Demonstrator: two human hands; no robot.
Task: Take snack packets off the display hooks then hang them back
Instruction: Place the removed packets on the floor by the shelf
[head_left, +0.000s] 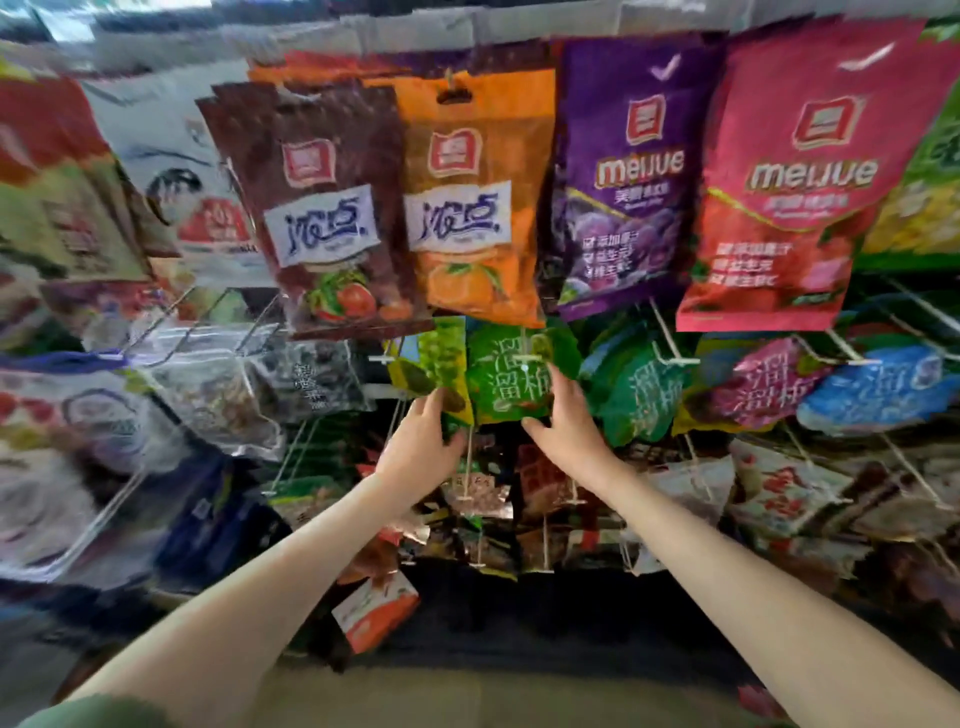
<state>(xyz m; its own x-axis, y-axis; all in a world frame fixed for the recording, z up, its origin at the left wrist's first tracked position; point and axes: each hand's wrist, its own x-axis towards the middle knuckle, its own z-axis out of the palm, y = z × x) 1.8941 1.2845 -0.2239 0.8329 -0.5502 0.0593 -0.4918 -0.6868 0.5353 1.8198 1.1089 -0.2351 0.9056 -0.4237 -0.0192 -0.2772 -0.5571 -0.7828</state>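
Both forearms reach up from the bottom of the view to the rack. My right hand is half closed on the lower right corner of a glossy green snack packet with white lettering. The thumb sits under its bottom edge and the fingers run up its side, steadying it on the thin white wire hook just above my fingers. Beside it, my left hand curls round the bottom of a yellow-green snack packet, I judge to hold it aside. A large orange foil bag hangs above both hands.
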